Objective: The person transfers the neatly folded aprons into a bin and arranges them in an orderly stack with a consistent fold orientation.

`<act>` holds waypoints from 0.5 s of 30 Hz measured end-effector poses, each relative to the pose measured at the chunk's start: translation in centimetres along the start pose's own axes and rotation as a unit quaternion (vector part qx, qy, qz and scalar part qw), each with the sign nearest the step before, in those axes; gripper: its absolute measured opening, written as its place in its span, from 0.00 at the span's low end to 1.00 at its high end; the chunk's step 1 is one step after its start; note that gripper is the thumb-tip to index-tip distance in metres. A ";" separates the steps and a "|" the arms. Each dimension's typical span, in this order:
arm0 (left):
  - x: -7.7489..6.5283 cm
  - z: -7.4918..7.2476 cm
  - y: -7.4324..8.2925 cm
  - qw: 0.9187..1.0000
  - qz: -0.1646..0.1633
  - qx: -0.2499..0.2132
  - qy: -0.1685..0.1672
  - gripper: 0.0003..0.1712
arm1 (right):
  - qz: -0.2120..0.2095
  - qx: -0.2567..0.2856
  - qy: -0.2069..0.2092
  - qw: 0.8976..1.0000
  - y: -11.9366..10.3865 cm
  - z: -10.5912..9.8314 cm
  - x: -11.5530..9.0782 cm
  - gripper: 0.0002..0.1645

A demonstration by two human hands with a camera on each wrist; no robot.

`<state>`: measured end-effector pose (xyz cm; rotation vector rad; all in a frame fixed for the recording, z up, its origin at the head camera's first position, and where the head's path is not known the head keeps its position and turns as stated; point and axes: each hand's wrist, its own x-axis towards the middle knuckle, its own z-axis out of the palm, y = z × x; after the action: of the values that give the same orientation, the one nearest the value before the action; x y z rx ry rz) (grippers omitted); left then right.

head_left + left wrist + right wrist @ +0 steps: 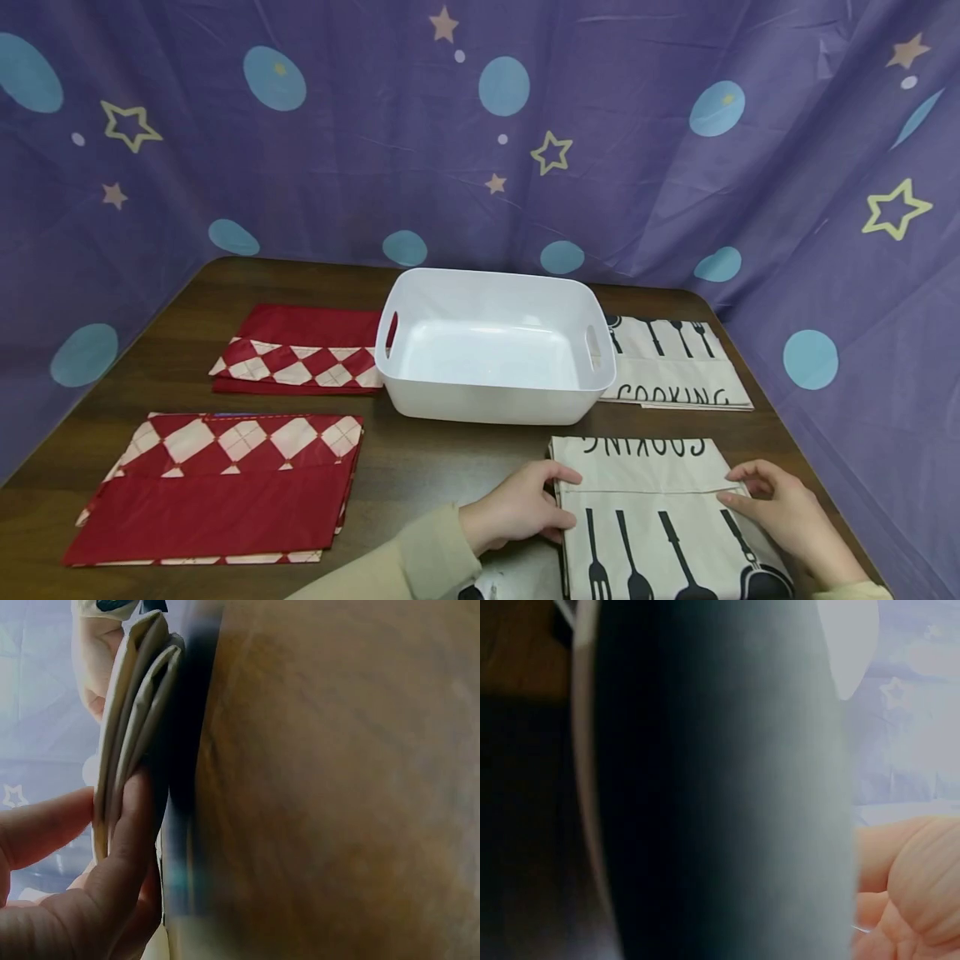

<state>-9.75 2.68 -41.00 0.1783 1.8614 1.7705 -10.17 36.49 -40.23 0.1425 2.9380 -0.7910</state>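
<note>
A folded cream cloth (637,467) printed with black cutlery and the word COOKING lies at the front right of the table in the head view. My left hand (525,508) pinches its left edge, thumb on one face and fingers on the other; the left wrist view shows several folded layers (124,750) between them. At the opposite edge, my right hand (783,512) grips the cloth with thumb and curled fingers. In the right wrist view the blurred cloth (727,780) fills the middle and hides the fingertips of the right hand (907,900).
Behind the cloth stands a white plastic basin (487,404) with handle holes. A second folded COOKING cloth (675,371) lies right of it, partly behind its rim. Two folded red cloths with diamond bands lie at left, one at the back (300,325), one in front (217,517).
</note>
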 end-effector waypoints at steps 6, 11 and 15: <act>-0.3 -0.2 0.6 1.000 0.003 0.028 0.002 0.30 | 0.007 0.009 0.006 1.000 -0.3 -0.4 -0.3 0.23; -0.5 -0.2 0.9 0.999 0.013 0.035 0.000 0.31 | 0.016 0.017 0.001 1.000 -0.5 -0.7 -0.3 0.23; -0.7 -0.3 1.2 0.999 0.018 0.034 -0.001 0.31 | 0.012 0.020 0.005 1.000 -0.6 -1.0 -0.5 0.23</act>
<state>-9.63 2.29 -39.69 0.2414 1.9298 1.7320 -9.83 36.51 -39.01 0.1832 2.9251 -0.8471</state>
